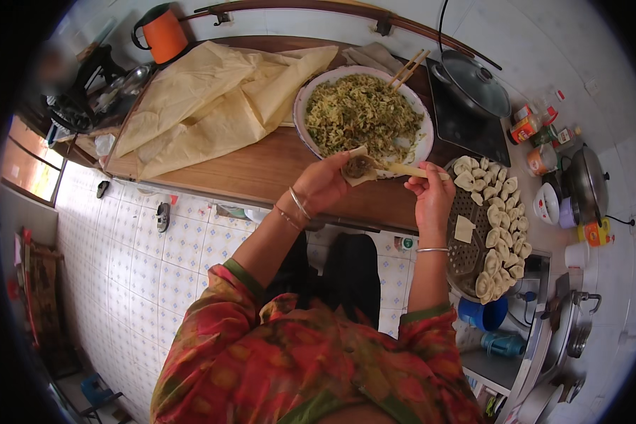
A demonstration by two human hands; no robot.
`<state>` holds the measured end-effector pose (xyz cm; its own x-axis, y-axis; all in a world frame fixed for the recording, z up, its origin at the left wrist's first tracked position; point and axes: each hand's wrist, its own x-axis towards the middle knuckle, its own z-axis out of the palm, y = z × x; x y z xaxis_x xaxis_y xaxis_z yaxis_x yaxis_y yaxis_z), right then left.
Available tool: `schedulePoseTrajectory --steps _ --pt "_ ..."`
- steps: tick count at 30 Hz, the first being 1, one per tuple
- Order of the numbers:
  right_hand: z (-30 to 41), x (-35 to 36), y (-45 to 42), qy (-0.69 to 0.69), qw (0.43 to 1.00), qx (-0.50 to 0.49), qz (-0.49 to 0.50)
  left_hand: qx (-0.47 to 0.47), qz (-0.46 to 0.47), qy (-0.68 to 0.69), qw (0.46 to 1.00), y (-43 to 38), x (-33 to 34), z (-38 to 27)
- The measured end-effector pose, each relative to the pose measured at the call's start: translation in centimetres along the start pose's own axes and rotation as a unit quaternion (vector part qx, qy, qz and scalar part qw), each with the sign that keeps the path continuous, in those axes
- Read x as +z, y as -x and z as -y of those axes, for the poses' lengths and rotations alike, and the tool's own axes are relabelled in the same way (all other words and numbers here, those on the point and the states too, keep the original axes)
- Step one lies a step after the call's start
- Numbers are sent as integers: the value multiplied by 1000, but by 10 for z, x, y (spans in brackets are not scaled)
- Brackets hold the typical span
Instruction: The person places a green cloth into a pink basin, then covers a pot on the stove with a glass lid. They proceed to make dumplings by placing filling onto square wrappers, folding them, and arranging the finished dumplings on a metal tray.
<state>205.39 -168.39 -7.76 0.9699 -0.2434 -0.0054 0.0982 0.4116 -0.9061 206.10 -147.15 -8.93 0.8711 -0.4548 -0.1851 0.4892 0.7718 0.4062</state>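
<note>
My left hand (322, 184) holds a dough wrapper (361, 179) with dark filling on it, just over the near rim of a wide enamel basin. In my right hand (432, 193) is a light wooden spoon (408, 170), its tip at the filling. Chopped green and yellow filling (358, 114) fills much of the basin (429, 127), and a pair of chopsticks (411, 70) leans at its far right. On the right, folded dumplings (501, 222) lie in rows on a round perforated metal tray (458, 259), beside one loose square wrapper (464, 229).
Crumpled yellowish cloth or paper (217, 100) covers the wooden table's (233, 172) left part, near an orange jug (164, 34). A lidded pan (474, 85) stands on a black cooktop (464, 132) at the back right. Bottles and jars (540, 159) line the right wall.
</note>
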Motion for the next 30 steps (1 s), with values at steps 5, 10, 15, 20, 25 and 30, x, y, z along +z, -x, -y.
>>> schedulePoseTrajectory --steps 5,10,15,20,25,30 --pt "7 6 3 -31 999 -19 8 8 7 -1 1000 0 0 2" --pt "-3 4 3 -16 1000 -6 5 8 17 -29 999 2 7 -1" --pt "7 7 5 -40 999 -20 0 16 18 -32 999 1 2 -3" --pt "3 1 -3 -56 998 -16 -25 -2 -22 -22 1000 5 5 -7" --pt "2 1 -2 -51 999 -12 -3 -2 0 -5 1000 4 -3 -10" --pt "-7 6 0 -23 1000 -9 7 2 -11 -7 1000 4 1 -10"
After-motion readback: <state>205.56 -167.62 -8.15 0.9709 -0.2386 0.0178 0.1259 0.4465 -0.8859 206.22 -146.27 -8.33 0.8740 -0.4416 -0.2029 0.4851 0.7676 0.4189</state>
